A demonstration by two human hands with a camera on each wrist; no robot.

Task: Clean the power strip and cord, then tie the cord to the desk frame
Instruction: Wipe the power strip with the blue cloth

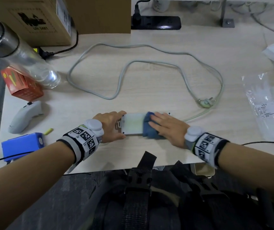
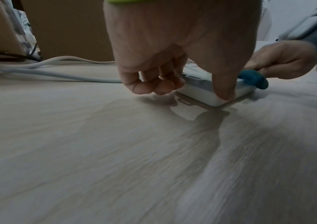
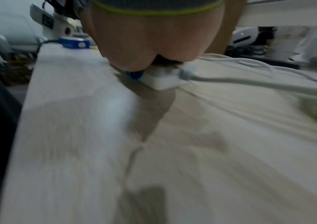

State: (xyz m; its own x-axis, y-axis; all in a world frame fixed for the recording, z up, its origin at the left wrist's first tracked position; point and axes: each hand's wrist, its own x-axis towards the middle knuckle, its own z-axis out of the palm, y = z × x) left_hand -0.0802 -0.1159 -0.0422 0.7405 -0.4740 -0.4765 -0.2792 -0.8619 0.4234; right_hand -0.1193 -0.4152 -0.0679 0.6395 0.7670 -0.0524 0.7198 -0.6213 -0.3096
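Observation:
A white power strip point(image 1: 133, 124) lies near the front edge of the wooden desk point(image 1: 149, 90). My left hand point(image 1: 113, 125) grips its left end, thumb on the near side and fingers on the far side; in the left wrist view the thumb point(image 2: 224, 84) presses the strip's point(image 2: 199, 91) near corner. My right hand point(image 1: 164, 125) lies flat with straight fingers on a blue cloth point(image 1: 148, 128), pressing it onto the strip's right half. The grey cord point(image 1: 121, 75) leaves the right end, loops across the desk and ends in a plug point(image 1: 205, 102). The right wrist view shows the cloth point(image 3: 134, 75) under my palm and the cord point(image 3: 249, 84).
At the back stand a cardboard box point(image 1: 38, 19), a black power strip point(image 1: 156, 22) and a grey desk frame post point(image 1: 224, 12). A glass bottle point(image 1: 21, 52), a red box point(image 1: 21, 85), a grey controller point(image 1: 25, 117) and a blue box point(image 1: 21, 146) sit left. Plastic bags point(image 1: 269, 103) lie right.

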